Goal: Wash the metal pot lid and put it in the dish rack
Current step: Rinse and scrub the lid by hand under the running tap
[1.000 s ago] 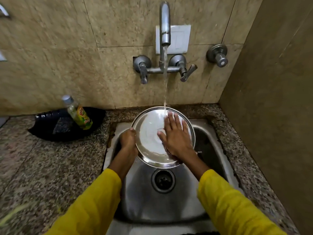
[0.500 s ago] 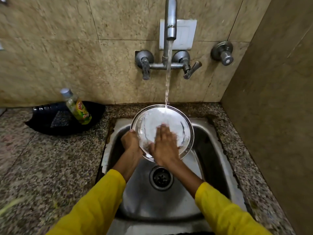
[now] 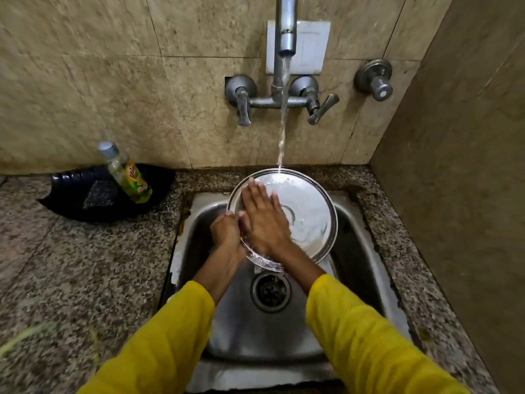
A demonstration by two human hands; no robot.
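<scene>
A round metal pot lid (image 3: 306, 217) is held tilted over a steel sink (image 3: 358, 251) in the centre of the frame. Water from a wall tap (image 3: 285, 32) at the top centre strikes the lid's upper rim. The left hand (image 3: 225, 230) grips the lid's left edge with closed fingers. The right hand (image 3: 262, 220) lies open and flat on the lid's face. A dish soap bottle (image 3: 126, 173) leans in a black tray (image 3: 71, 206) on the speckled granite surface (image 3: 71, 280) at centre left.

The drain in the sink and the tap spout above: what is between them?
In the head view, the tilted metal lid sits between spout and drain, catching the water stream, with the right hand flat on it.
</scene>
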